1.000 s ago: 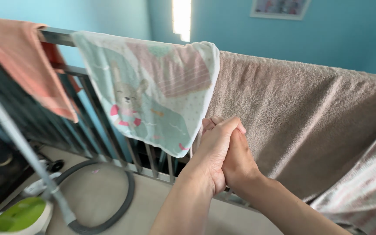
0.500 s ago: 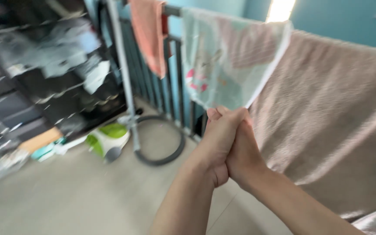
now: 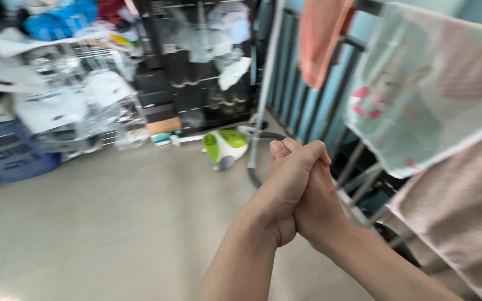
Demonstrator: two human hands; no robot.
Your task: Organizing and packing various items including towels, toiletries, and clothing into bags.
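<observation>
Now: my left hand (image 3: 283,192) wraps over my right hand (image 3: 316,209), clasped tight, holding nothing else | nearest thing: pale printed towel (image 3: 425,83), hanging blurred beside them on the metal rail (image 3: 358,161).

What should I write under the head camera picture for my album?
Left hand and right hand clasped together beside towels on a metal rail, green-and-white vacuum cleaner on the floor.

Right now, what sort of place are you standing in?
Probably a room in a home, used for drying laundry and storage: towels hang over a metal railing, a green and white vacuum cleaner sits on the floor, cluttered shelves behind.
</observation>
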